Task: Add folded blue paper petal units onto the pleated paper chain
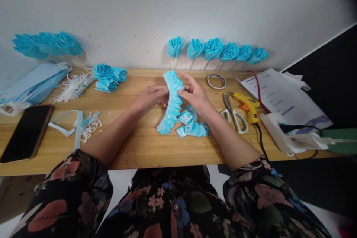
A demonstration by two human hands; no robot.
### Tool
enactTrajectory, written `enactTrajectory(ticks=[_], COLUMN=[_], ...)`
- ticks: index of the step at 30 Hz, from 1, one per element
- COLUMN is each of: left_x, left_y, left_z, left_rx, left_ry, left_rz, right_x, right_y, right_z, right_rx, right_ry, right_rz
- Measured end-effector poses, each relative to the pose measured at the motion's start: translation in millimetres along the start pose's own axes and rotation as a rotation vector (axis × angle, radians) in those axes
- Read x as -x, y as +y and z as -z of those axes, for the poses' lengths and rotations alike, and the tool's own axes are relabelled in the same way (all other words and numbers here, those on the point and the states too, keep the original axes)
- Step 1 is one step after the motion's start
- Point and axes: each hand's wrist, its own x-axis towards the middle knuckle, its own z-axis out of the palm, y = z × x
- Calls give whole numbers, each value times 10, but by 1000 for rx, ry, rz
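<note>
We wear a black fabric garment (167, 223) printed with small pink five-petalled flowers (156, 201), blue blooms (182, 212) and muted green leaves (200, 201). Its loose floral left sleeve (75, 193) and matching right sleeve (270, 197) end near the elbows, leaving our left hand (150, 97) and right hand (196, 96) bare.

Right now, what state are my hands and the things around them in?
Blue strip: pleated, curved
Left hand: gripping the blue strip
Right hand: gripping the blue strip
Blue pieces: loosely heaped
Phone: face up, screen dark
Scissors: handles spread
Glue gun: lying on its side, power unclear
Tape roll: lying flat
Power strip: adapter attached
Stemmed flowers: propped upright
Lying flowers: bunched
Masks: piled flat
</note>
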Motion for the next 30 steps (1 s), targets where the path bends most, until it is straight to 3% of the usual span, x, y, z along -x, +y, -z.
enactTrajectory(ticks=[7,17,26,30], left_x=[27,-41,-4,-30], left_y=[-11,-80,-60,-74], left_z=[-6,27,-12,10], left_rx=[-122,45,-30,40], left_ry=[-47,122,52,60], left_rz=[-4,-55,-75,-54], right_x=[-3,34,28,36], right_y=[3,-4,10,-27], right_z=[7,-50,-69,-53], right_rx=[35,-40,14,-1], right_ry=[51,-2,21,19], right_rz=[2,-11,-30,-53])
